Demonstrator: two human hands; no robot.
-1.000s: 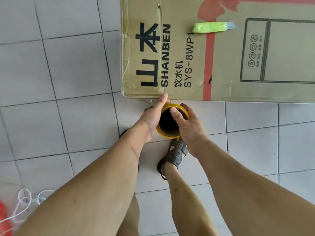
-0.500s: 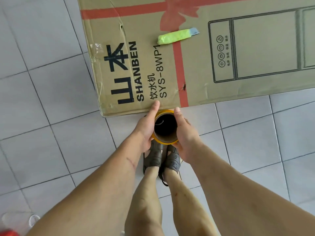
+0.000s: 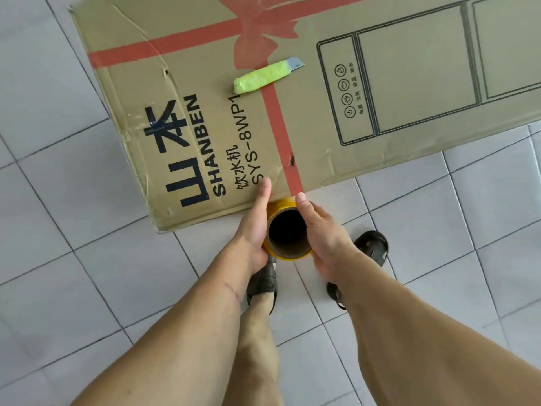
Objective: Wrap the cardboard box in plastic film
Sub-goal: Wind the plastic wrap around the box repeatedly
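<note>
Since half a second ago the person's feet have stepped apart and the view has swung, so that the long cardboard box now lies more steeply across the top of the head view, its near left corner closer to the hands. Nearest the camera, two bare forearms reach forward and down over a pale grey tiled floor; between them a bare leg ends in a dark sandal, while the second sandal stands off to the right, partly behind the right wrist. The left hand and the right hand clasp a roll of plastic film from either side, palms flat against its yellowish wall and thumbs stretched forward along it (the fingers curl round the roll's far and lower sides, mostly out of sight). The roll is held upright, its dark hollow core facing the camera, and its far rim meets the box's near long edge just left of a printed red ribbon stripe; the left thumb tip overlaps the box's top face beside the black "SHANBEN" lettering. Whether any film already clings to the cardboard cannot be told. Farther on, a utility knife with a yellow-green handle and a grey blade end lies loose on the box top, across the red stripe, below the printed bow. Beyond it, a line drawing of an appliance fills the right part of the box.
</note>
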